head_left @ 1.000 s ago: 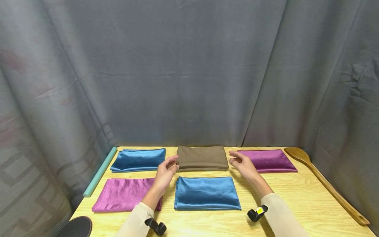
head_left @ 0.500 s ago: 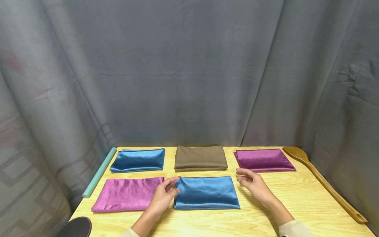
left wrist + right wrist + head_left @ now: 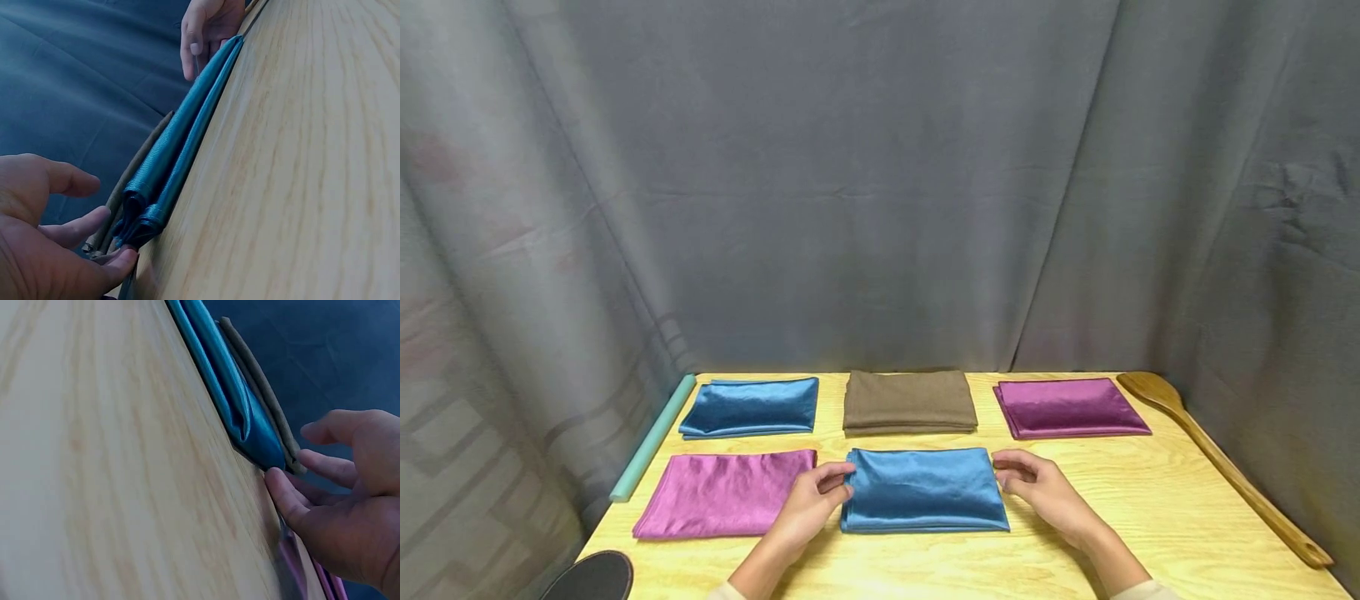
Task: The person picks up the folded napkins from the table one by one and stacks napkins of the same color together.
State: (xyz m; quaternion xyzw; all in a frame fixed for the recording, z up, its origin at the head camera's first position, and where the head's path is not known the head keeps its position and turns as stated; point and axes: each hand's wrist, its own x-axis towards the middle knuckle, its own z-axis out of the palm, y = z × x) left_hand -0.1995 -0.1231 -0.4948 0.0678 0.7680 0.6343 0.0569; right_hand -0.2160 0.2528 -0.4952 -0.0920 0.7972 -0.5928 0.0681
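A folded, shiny blue cloth [image 3: 925, 492] lies flat on the table, front and centre. At its left edge is my left hand [image 3: 808, 507], fingers loosely bent; in the left wrist view one fingertip touches the cloth's folded end. My right hand [image 3: 1052, 498] is at the opposite edge, also relaxed, with a fingertip against the corner in the right wrist view. Neither hand grips the fabric. Behind this cloth lies a folded brown cloth [image 3: 910, 402]. A folded pink cloth [image 3: 722, 493] lies left of my left hand, its right end partly hidden by it.
Another folded blue cloth [image 3: 752, 407] is at the back left, and a folded purple cloth [image 3: 1078, 407] at the back right. A teal rod [image 3: 653, 437] lines the left edge; a wooden spoon [image 3: 1153, 393] lies along the right. A dark round object [image 3: 593, 577] shows front left.
Both hands have moved from beside the brown cloth toward the front, to the sides of the front blue cloth. The right hand has come closer to its edge. The cloths stay in place.
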